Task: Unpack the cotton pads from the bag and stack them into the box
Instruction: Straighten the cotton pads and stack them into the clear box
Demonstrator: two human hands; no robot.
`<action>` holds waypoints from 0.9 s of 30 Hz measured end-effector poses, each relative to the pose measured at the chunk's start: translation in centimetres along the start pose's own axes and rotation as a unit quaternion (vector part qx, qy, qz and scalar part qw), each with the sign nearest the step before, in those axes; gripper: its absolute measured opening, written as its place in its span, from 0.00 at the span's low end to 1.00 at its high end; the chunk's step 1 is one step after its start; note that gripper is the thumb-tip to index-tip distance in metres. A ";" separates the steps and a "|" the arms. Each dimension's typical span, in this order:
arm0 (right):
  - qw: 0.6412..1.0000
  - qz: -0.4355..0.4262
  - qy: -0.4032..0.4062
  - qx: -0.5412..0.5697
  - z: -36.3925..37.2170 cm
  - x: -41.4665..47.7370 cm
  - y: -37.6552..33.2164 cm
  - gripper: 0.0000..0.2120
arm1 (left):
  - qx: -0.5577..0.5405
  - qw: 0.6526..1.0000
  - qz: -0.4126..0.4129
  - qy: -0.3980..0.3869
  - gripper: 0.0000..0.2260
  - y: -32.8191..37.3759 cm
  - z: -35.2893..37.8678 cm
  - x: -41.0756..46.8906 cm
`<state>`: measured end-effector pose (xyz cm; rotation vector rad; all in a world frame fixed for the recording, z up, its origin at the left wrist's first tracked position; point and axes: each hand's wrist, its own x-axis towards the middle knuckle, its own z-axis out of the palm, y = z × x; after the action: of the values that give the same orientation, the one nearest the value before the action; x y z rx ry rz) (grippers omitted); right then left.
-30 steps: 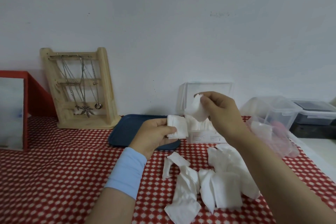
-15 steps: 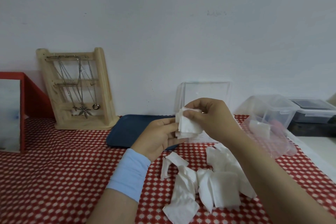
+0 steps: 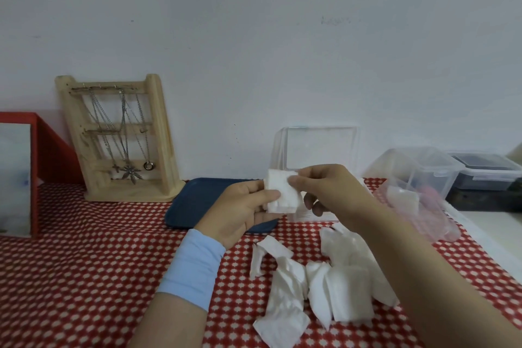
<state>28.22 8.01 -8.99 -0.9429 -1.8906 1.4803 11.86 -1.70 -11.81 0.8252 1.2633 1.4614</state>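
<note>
Cotton pads (image 3: pixel 281 194): small stack pinched between both hands, held above the table.
Left hand (image 3: pixel 243 213): thumb clamps the stack's left edge.
Right hand (image 3: pixel 329 192): fingertips grip its right edge.
Box (image 3: pixel 316 150): clear, just behind the grip.
Loose pads (image 3: pixel 316 277): below the grip.

Clear box (image 3: pixel 319 150): lower body hidden behind the hands and the held cotton pads (image 3: pixel 281 195); contents not visible.
Blue tray (image 3: pixel 195 203): right end covered by the left hand (image 3: pixel 240 215).
Plastic bag (image 3: pixel 418 206): blurred, contents indistinct.
Red-framed panel (image 3: pixel 17 172): cut off by the left edge.
Dark-lidded container (image 3: pixel 485 172): cut off at the right edge.
</note>
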 end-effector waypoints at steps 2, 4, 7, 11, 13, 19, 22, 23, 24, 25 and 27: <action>0.999 -0.017 0.027 0.006 0.7 0.1 0.3 0.08 | 0.031 0.999 0.000 0.015 0.12 0.0 -0.4 0.1; 0.997 -0.036 0.056 -0.032 1.4 0.3 0.5 0.08 | 0.076 0.995 0.007 0.058 0.11 0.0 -1.3 0.2; 0.960 -0.049 0.036 -0.273 2.0 0.4 1.2 0.08 | 0.094 0.987 0.019 0.128 0.14 -0.1 -3.5 0.4; 0.874 0.008 -0.118 -0.472 4.4 -0.4 2.5 0.16 | 0.066 0.987 0.028 0.142 0.15 -0.6 -4.9 0.6; 0.860 0.004 -0.127 -0.495 5.3 -0.7 2.8 0.22 | 0.048 0.990 0.023 0.133 0.15 -0.9 -4.7 0.7; 0.892 0.016 -0.130 -0.433 3.6 -0.6 1.3 0.12 | -0.024 0.991 0.019 0.127 0.11 -1.0 -4.5 0.8; 0.939 -0.011 -0.024 -0.344 1.0 -0.3 -0.4 0.10 | -0.010 0.989 0.031 0.142 0.11 -1.1 -4.3 0.7; 0.957 -0.020 0.003 -0.290 0.2 -0.4 -1.2 0.10 | -0.003 0.990 0.035 0.140 0.11 -1.1 -4.1 0.7; 0.972 -0.023 0.014 -0.234 -0.4 -0.7 -1.8 0.09 | 0.005 0.990 0.038 0.135 0.11 -1.1 -3.9 0.7; 0.983 -0.025 0.010 -0.183 -0.7 -1.1 -2.4 0.08 | 0.009 0.991 0.038 0.126 0.11 -1.1 -3.6 0.6; 0.994 -0.033 -0.011 -0.108 -0.2 -1.7 -2.8 0.06 | 0.013 0.994 0.032 0.105 0.11 -1.1 -2.6 0.4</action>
<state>28.88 6.38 -6.19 -0.9519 -2.1082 1.2707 9.55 -2.11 -13.48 0.7494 1.4268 1.6190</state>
